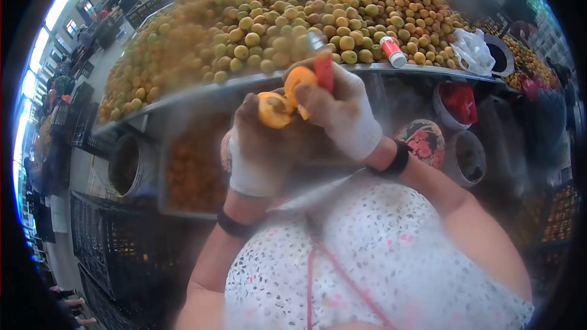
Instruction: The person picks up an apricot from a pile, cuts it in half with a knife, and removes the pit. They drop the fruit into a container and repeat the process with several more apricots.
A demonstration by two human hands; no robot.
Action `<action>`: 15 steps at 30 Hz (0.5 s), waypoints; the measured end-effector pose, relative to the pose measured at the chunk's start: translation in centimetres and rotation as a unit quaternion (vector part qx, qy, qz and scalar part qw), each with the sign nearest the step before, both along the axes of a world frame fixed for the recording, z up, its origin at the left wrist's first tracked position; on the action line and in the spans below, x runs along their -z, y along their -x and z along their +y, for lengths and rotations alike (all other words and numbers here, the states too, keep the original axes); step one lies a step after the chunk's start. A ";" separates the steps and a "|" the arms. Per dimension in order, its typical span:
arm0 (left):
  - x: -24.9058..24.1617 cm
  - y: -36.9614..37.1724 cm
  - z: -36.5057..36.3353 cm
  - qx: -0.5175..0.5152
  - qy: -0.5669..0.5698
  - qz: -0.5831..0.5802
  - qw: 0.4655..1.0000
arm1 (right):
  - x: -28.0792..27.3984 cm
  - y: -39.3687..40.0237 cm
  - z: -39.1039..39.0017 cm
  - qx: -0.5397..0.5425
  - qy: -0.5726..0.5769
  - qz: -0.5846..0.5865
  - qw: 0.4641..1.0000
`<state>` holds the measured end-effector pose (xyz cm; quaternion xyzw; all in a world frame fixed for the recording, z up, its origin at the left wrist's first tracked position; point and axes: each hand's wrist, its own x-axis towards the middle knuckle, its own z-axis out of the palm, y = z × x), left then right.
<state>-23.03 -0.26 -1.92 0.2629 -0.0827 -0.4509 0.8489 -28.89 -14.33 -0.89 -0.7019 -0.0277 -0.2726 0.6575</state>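
Observation:
Both hands wear stained white gloves and meet in front of the sorting table's near edge. My left hand [262, 146] is closed on an apricot half [274, 110], its cut face and hollow showing. In my right hand [343, 110] is a red-handled knife [324, 72], its metal end pointing up and away. The same hand's fingers also pinch another orange apricot half [299, 80], close beside the first. Beyond the hands lies a broad heap of whole apricots [293, 18], some greenish, some orange.
On the table's metal rim [244, 79] lie a red-and-white bottle [392, 52] and a white plastic bag [474, 52]. Below is a crate of apricot pieces [194, 165]. Buckets stand left [125, 165] and right [469, 157]; black crates [122, 238] stack lower left.

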 end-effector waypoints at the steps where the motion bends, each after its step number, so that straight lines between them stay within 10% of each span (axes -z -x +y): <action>1: 0.6 -0.4 0.0 0.004 0.000 -0.001 1.000 | 0.1 0.0 -0.1 -0.050 -0.174 0.046 0.982; 9: 1.7 -3.4 0.2 -0.046 -0.015 -0.072 0.996 | 0.0 -0.6 -1.7 -0.073 -0.237 0.072 0.966; 11: 2.1 -3.9 0.1 -0.064 -0.113 -0.313 0.941 | -0.1 -0.6 -1.6 -0.083 -0.238 0.081 0.964; 15: 1.4 -3.3 -1.2 -0.094 -0.070 -0.126 0.985 | -0.2 -0.6 -1.2 -0.089 -0.260 0.091 0.957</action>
